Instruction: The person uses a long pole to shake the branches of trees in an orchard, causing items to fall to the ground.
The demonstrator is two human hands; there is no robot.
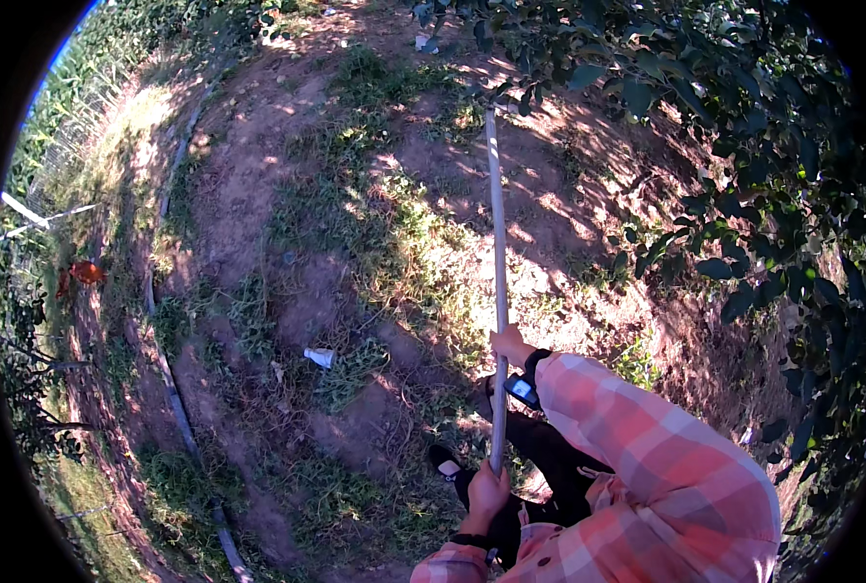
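Observation:
A long, pale, slightly crooked wooden pole (498, 240) runs from near my body out to the ground ahead. My right hand (512, 345) grips it partway along its near half. Closer to me, my left hand (488, 490) is closed around the pole's near end. At the far end, beside low leaves, there seems to be a short crosspiece (506, 108), but its shape is too small to tell. Under the pole lie sunlit dry weeds (433, 248) and bare soil (542, 175). One dark shoe (445, 463) shows just left of my left hand.
Leafy tree branches (761, 167) overhang the right side and top. A long hose or pipe (174, 401) runs along the ground at left. A crumpled white piece of litter (320, 357) lies among green weeds (349, 379). Something orange-red (87, 272) is farther left.

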